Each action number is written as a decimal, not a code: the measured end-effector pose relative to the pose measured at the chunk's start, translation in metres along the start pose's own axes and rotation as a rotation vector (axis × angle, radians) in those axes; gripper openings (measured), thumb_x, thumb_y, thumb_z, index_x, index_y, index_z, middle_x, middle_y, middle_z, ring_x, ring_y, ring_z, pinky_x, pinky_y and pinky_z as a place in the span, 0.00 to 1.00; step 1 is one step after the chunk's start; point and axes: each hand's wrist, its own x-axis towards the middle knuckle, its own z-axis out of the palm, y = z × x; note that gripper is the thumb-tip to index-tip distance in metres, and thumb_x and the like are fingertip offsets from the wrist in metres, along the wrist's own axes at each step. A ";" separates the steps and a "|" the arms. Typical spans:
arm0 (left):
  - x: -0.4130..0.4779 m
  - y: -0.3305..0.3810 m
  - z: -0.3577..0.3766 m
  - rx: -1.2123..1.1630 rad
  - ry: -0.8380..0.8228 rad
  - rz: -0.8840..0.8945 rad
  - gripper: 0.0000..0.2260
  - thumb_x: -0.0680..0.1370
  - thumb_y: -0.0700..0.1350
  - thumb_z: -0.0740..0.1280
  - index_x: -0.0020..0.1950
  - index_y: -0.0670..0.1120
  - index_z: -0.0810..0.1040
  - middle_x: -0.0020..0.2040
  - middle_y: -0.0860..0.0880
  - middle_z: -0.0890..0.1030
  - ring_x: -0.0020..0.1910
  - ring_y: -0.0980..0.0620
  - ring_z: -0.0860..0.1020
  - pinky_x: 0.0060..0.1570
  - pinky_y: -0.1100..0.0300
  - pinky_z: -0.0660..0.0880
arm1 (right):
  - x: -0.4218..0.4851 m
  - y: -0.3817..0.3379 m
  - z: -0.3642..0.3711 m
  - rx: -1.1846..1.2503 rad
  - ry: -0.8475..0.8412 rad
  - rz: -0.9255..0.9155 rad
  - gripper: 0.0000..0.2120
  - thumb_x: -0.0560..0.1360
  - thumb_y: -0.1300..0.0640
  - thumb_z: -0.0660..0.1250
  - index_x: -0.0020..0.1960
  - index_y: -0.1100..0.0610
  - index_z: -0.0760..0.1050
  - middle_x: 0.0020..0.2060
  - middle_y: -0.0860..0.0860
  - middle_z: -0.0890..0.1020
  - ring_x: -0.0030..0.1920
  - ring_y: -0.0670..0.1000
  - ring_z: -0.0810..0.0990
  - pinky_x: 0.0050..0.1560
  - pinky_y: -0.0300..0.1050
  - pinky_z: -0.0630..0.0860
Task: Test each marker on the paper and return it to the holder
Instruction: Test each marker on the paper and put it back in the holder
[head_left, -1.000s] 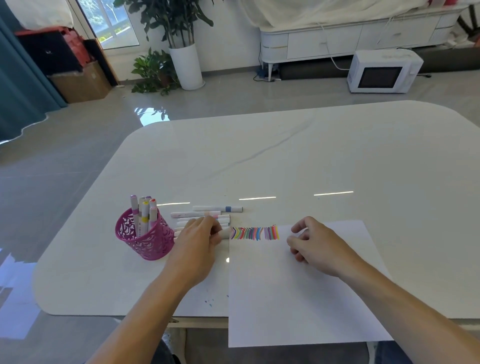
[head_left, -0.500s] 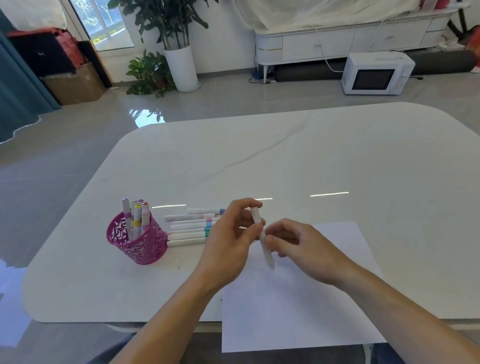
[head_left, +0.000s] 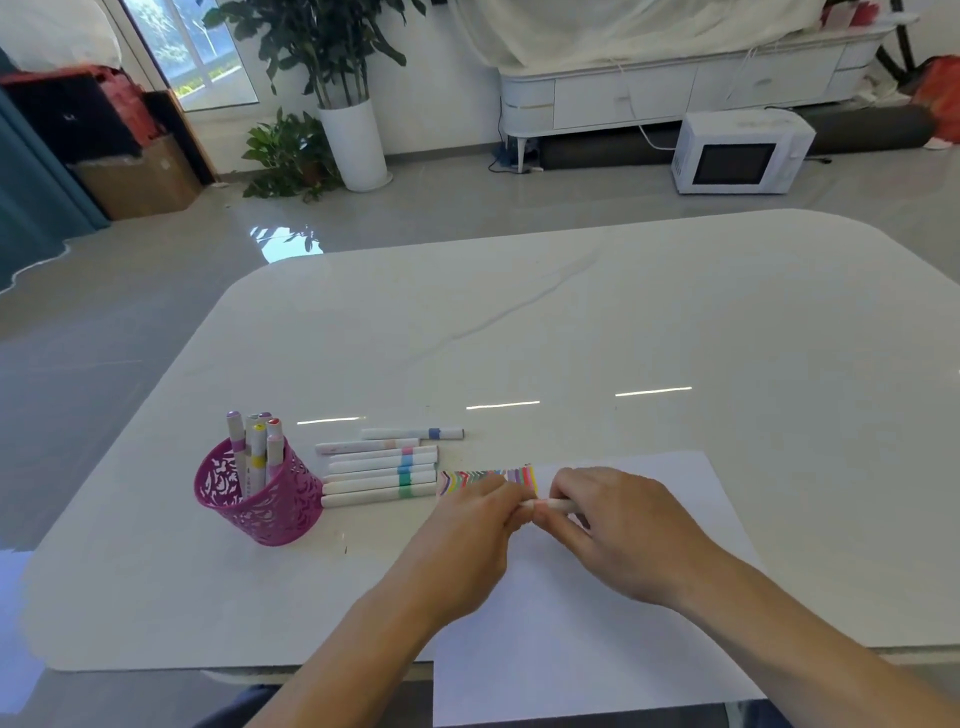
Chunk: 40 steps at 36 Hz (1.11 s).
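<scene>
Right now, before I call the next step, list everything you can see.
Table: one, white, under everything.
Holder: one, pink, on table's left.
Markers in holder: about five, white, upright.
Loose markers: about six, white with coloured bands, lying right of holder.
Paper: one, white, at near edge; coloured test strokes along its top left.
Held marker: one, white, above paper.
Microwave: one, white, on floor behind.
Potted plants: two, green, on floor behind.
Left hand: fingers grip held marker's left end.
Right hand: fingers grip its right end.

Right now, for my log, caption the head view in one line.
Left hand and right hand grip one marker over the stroke-marked paper; loose markers lie beside the pink holder.
</scene>
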 end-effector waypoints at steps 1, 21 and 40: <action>-0.001 -0.002 0.000 0.008 -0.023 -0.003 0.09 0.82 0.42 0.59 0.56 0.49 0.78 0.46 0.55 0.74 0.42 0.56 0.68 0.43 0.62 0.67 | 0.000 -0.001 0.000 -0.027 -0.015 0.002 0.22 0.82 0.32 0.52 0.48 0.50 0.70 0.35 0.43 0.71 0.40 0.47 0.71 0.41 0.44 0.69; -0.003 -0.022 -0.008 0.036 0.179 -0.019 0.08 0.80 0.42 0.66 0.56 0.49 0.83 0.45 0.53 0.81 0.43 0.51 0.78 0.43 0.57 0.75 | 0.006 0.009 0.001 0.093 0.068 0.112 0.26 0.81 0.33 0.53 0.34 0.51 0.62 0.27 0.48 0.68 0.30 0.49 0.69 0.33 0.45 0.63; -0.002 -0.035 0.011 0.077 0.025 -0.035 0.10 0.80 0.51 0.66 0.59 0.57 0.82 0.71 0.58 0.74 0.73 0.58 0.67 0.70 0.64 0.62 | 0.018 0.020 0.003 0.923 0.167 0.238 0.18 0.84 0.64 0.56 0.54 0.49 0.82 0.49 0.53 0.84 0.39 0.55 0.85 0.41 0.50 0.84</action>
